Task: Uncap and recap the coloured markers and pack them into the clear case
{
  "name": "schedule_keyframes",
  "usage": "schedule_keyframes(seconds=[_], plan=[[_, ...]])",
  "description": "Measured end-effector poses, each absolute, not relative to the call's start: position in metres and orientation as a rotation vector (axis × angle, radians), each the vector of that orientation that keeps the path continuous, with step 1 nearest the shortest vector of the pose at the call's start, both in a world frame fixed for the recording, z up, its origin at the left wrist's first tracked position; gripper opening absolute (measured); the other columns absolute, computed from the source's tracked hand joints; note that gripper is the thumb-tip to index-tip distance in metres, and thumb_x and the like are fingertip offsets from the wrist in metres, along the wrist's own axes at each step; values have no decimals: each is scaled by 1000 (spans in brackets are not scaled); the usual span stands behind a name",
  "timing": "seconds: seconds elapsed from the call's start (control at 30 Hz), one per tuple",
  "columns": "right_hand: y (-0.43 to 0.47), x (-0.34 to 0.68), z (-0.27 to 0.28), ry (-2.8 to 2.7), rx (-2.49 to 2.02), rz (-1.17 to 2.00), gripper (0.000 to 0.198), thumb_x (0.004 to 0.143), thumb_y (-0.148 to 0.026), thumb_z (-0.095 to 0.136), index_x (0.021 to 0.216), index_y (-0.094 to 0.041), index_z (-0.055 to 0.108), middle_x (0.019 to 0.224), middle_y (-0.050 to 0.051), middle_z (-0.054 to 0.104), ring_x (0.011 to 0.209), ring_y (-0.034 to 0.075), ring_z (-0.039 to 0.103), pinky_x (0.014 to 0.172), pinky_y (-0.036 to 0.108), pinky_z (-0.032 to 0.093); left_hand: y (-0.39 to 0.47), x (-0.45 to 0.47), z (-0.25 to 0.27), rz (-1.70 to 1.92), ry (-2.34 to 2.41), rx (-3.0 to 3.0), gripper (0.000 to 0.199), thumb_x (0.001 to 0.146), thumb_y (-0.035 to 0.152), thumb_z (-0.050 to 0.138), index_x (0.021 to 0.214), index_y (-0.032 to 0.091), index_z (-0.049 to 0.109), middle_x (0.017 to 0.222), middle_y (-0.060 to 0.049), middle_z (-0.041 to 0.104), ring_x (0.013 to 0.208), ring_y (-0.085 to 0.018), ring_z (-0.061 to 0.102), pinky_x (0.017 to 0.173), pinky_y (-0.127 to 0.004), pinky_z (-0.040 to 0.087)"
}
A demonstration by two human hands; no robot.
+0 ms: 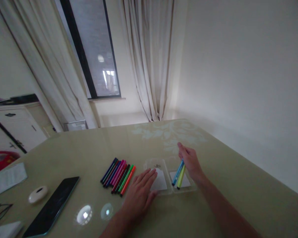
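With flat left hand (pixel 139 192), presumably steadies case (pixel 170 176); with right hand (pixel 190 162), pinches two markers (pixel 178 172) nearer table's (pixel 89 150) right edge.

Left hand (pixel 142 190) palm down (fingers nearly straight), right hand (pixel 189 160) curled, slightly farther forward.

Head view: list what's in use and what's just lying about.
In use: clear plastic case, partly under the left hand; blue marker and yellow-green marker, in the right hand; apparently the row of markers.

Lying about: dark flat device; white rounded object; pale sheet; thin black item, too blurred to name; white flat item.
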State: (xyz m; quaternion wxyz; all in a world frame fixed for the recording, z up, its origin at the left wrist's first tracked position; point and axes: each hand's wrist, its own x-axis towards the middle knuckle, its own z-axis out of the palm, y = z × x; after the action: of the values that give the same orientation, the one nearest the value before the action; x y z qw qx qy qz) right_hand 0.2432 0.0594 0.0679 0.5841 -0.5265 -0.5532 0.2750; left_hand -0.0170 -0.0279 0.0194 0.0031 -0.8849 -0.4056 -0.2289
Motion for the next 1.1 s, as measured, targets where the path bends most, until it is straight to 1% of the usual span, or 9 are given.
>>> schedule_keyframes(seconds=[0.13,0.27,0.4,0.47,0.53,0.63,0.8,0.9,1.1], plan=[[28,181,56,-1498,-1158,858,60,93,-73,52,62,-22,47,57,-5,41,52,12,39,48,24,32,-33,-10,20,-829,-1301,-2619,58,106,48,43,157,18,38,138,-16,64,124,-30,62,104,-45,52],[10,155,48,-1569,-1087,1039,52,96,-69,50,75,-22,54,64,-3,54,55,13,52,51,24,41,-30,-6,7,-707,-1359,-2428,45,108,22,37,152,15,42,113,-14,72,101,-27,70,87,-40,58],[21,174,42,-1790,-1202,714,32,101,-51,53,97,-21,63,93,5,69,86,20,66,79,32,51,-17,-21,0,-526,-1589,-2261,55,98,1,37,152,10,43,120,-16,69,104,-25,69,85,-36,58],[30,187,38,-1943,-1330,401,22,96,-38,62,109,-20,65,112,11,69,108,27,62,96,40,48,-12,-31,-1,-405,-1732,-2162,58,92,-3,38,148,9,49,119,-16,68,105,-27,67,88,-39,57],[39,198,33,-2048,-1463,200,28,91,-26,64,118,-19,65,121,13,67,117,30,58,102,45,44,-9,-38,-3,-328,-1812,-2101,54,94,1,42,146,10,54,125,-18,66,113,-31,64,95,-45,55],[47,207,27,-2124,-1595,99,38,87,-14,60,125,-18,64,126,14,65,120,31,57,102,44,44,-6,-42,-7,-337,-1881,-2041,47,102,24,47,148,13,54,150,-20,54,136,-35,51,111,-51,44],[57,218,23,-2168,-1641,120,45,85,-10,55,129,-16,64,128,14,66,122,29,56,104,41,43,1,-46,-8,-244,-2074,-1956,74,99,56,48,155,8,46,164,-23,38,151,-39,34,122,-55,28],[65,229,22,-2170,-1659,117,49,84,-6,51,130,-14,63,129,15,65,123,27,55,107,39,41,6,-58,-6,-175,-2166,-1899,76,100,59,43,158,10,41,163,-24,37,151,-43,35,121,-59,27],[81,267,19,-2100,-1774,109,50,84,-3,47,130,-15,63,131,14,64,124,27,55,108,36,39,19,-97,-4,-132,-2086,-2178,75,102,62,35,162,17,34,169,-16,26,155,-37,27,124,-56,26]])
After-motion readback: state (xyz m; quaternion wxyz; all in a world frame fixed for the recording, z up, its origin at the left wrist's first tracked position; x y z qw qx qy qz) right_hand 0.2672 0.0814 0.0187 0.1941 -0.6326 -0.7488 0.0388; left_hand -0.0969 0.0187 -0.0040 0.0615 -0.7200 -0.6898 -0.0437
